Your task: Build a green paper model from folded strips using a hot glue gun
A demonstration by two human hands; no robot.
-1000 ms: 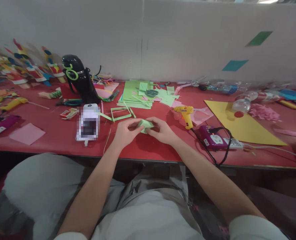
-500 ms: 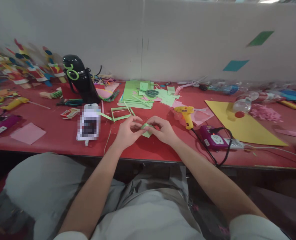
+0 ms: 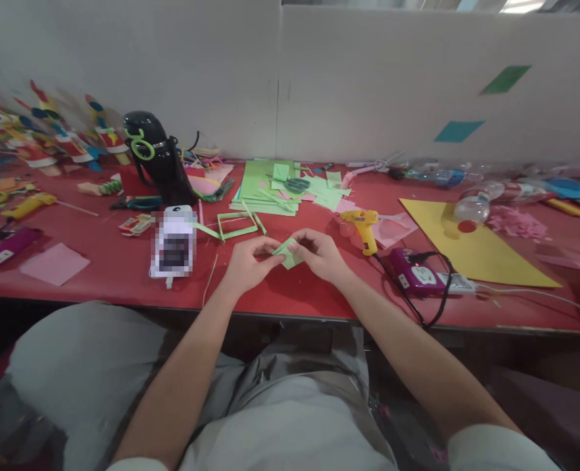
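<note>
clamped between closed fingertips of left hand (image 3: 248, 261) and right hand (image 3: 322, 255), at 8 o'clock from the yellow glue gun (image 3: 363, 226) over the red table (image 3: 123, 275): green paper piece (image 3: 290, 254), judged partly folded, folding not yet finished.

No lettering can be read (the white device (image 3: 173, 242) is pixelated).

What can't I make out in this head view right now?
Head view:
green paper piece: largely covered by the left hand and right hand pinching it; its folds are unreadable.
white device: face pixelated.
colourful figures, far left: blurred.
clear bottle, far right: blurred.
</note>
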